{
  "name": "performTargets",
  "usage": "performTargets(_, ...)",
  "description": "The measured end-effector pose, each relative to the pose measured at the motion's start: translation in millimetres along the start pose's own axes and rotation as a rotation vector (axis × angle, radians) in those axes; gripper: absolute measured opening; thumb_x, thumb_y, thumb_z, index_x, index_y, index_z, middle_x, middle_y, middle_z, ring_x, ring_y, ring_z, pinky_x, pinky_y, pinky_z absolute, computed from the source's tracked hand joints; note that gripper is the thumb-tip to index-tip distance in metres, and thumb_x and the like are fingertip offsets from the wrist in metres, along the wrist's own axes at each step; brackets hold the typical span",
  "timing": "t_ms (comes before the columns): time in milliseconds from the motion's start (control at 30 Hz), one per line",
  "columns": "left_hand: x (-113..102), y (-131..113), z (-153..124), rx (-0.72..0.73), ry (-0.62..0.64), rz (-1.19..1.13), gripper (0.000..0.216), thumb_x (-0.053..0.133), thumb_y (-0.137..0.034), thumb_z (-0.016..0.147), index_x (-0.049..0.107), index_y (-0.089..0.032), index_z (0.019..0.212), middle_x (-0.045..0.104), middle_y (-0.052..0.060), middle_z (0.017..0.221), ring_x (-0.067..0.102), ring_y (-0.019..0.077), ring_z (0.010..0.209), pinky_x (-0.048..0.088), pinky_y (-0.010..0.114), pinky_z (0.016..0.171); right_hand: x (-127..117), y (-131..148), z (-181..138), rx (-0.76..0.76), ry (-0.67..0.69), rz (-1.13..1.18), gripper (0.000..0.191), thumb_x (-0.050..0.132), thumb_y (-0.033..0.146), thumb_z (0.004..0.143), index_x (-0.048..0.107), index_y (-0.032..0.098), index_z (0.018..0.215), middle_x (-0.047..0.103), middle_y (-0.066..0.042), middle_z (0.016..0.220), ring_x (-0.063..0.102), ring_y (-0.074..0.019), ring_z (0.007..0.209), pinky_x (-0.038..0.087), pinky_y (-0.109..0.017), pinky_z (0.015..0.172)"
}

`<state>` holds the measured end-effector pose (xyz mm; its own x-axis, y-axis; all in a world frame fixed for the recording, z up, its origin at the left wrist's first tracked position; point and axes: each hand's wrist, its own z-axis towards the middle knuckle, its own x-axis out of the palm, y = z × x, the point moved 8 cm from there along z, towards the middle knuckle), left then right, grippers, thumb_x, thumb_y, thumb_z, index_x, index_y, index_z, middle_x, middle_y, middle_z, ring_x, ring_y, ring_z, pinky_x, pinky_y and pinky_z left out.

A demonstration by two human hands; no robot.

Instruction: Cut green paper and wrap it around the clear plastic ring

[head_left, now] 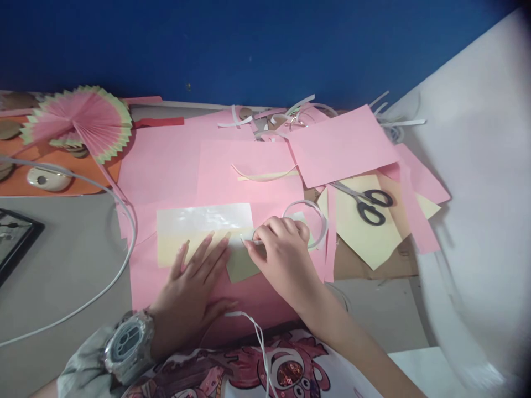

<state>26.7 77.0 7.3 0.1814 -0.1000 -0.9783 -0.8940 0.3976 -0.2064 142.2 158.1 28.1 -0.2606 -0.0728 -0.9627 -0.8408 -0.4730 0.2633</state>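
My left hand [194, 282], a watch on its wrist, lies flat with fingers spread on a rectangular sheet of paper [174, 251]. That sheet is pale yellow along its lower part and glossy white along the top. At its right end my right hand [286, 254] is closed, thumb and forefinger pinched on a thin white strip [326, 224], which curls in a loop behind the knuckles. A pale yellow-green piece of paper [244, 265] shows between the two hands. Pink paper [166, 177] lies beneath all of this. The fingertips of my right hand partly hide the pinched end.
Scissors with black handles [371, 207] rest on yellow paper [373, 249] to the right, near a loose pink sheet [344, 146]. A pleated pink-and-green paper fan [95, 121] stands at the left above a white oval device [48, 178]. A white cable [128, 254] curves along the left side.
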Motion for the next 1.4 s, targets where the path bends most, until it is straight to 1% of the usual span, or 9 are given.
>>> performTargets(100, 0, 0, -1, -0.003, -0.012, 0.002, 0.077, 0.037, -0.065, 0.083, 0.03, -0.016, 0.142, 0.03, 0.004, 0.147, 0.019, 0.0271, 0.138, 0.0, 0.046, 0.115, -3, -1, -1, 0.056, 0.001, -0.049, 0.021, 0.052, 0.037, 0.085, 0.056, 0.019, 0.074, 0.056, -0.005, 0.085, 0.048, -0.0197, 0.083, 0.025, -0.035, 0.072)
performTargets(200, 1, 0, -1, -0.017, -0.009, 0.003, 0.076, 0.037, -0.064, 0.083, 0.03, -0.016, 0.141, 0.029, 0.004, 0.148, 0.019, 0.028, 0.138, 0.002, 0.047, 0.115, -3, 0, -1, 0.053, 0.021, -0.049, 0.021, 0.052, 0.037, 0.085, 0.056, 0.019, 0.075, 0.055, -0.005, 0.085, 0.047, -0.0199, 0.084, 0.024, -0.034, 0.07)
performTargets(400, 1, 1, -2, -0.018, -0.032, -0.018, 0.077, 0.039, -0.063, 0.083, 0.029, -0.015, 0.141, 0.026, 0.003, 0.148, 0.018, 0.0267, 0.139, 0.0, 0.047, 0.115, -6, -10, 0, 0.056, 0.033, -0.07, 0.022, 0.053, 0.038, 0.085, 0.055, 0.019, 0.072, 0.056, -0.005, 0.088, 0.047, -0.0205, 0.085, 0.024, -0.035, 0.071)
performTargets(600, -3, -3, 2, -0.011, -0.029, 0.006, 0.069, 0.036, -0.059, 0.086, 0.037, -0.013, 0.137, 0.029, 0.004, 0.148, 0.023, 0.022, 0.137, -0.002, 0.044, 0.115, -2, -16, 2, 0.012, 0.068, 0.027, 0.018, 0.052, 0.035, 0.087, 0.056, 0.02, 0.079, 0.056, -0.004, 0.093, 0.047, -0.0193, 0.089, 0.026, -0.035, 0.078)
performTargets(733, -9, -13, 13, 0.042, -0.083, 0.047, 0.06, 0.036, -0.053, 0.089, 0.047, -0.011, 0.13, 0.03, 0.008, 0.147, 0.023, 0.0234, 0.137, 0.004, 0.045, 0.115, 3, -15, 2, -0.008, 0.098, 0.024, 0.017, 0.049, 0.035, 0.089, 0.056, 0.021, 0.082, 0.055, -0.004, 0.093, 0.046, -0.019, 0.089, 0.026, -0.034, 0.077)
performTargets(867, 2, -23, 21, 0.128, -0.043, 0.007, 0.07, 0.035, -0.057, 0.087, 0.035, -0.009, 0.139, 0.027, 0.009, 0.148, 0.024, 0.0242, 0.137, 0.007, 0.04, 0.115, 3, -15, 2, 0.004, 0.094, 0.041, 0.016, 0.05, 0.032, 0.089, 0.056, 0.02, 0.08, 0.056, -0.004, 0.092, 0.046, -0.0188, 0.088, 0.025, -0.035, 0.078)
performTargets(1100, 11, -21, 22, 0.125, 0.016, -0.034, 0.078, 0.035, -0.058, 0.086, 0.02, -0.006, 0.143, 0.02, 0.012, 0.15, 0.019, 0.0258, 0.138, 0.009, 0.041, 0.114, 3, -17, 2, 0.031, 0.047, 0.071, 0.018, 0.049, 0.031, 0.089, 0.055, 0.02, 0.075, 0.056, -0.002, 0.088, 0.046, -0.0164, 0.084, 0.025, -0.034, 0.078)
performTargets(1233, 12, -20, 22, 0.131, 0.024, -0.055, 0.082, 0.037, -0.058, 0.085, 0.015, -0.006, 0.144, 0.018, 0.013, 0.15, 0.018, 0.0278, 0.138, 0.011, 0.043, 0.114, 3, -18, 2, 0.029, 0.01, 0.06, 0.02, 0.048, 0.032, 0.089, 0.055, 0.021, 0.074, 0.055, -0.001, 0.085, 0.046, -0.016, 0.082, 0.025, -0.035, 0.08)
performTargets(1400, 13, -20, 21, 0.128, 0.038, -0.07, 0.084, 0.038, -0.059, 0.084, 0.015, -0.007, 0.145, 0.018, 0.013, 0.151, 0.018, 0.0284, 0.138, 0.011, 0.043, 0.114, 3, -18, 2, 0.017, 0.0, 0.06, 0.02, 0.047, 0.03, 0.089, 0.055, 0.021, 0.074, 0.055, -0.001, 0.084, 0.046, -0.0158, 0.082, 0.026, -0.035, 0.081)
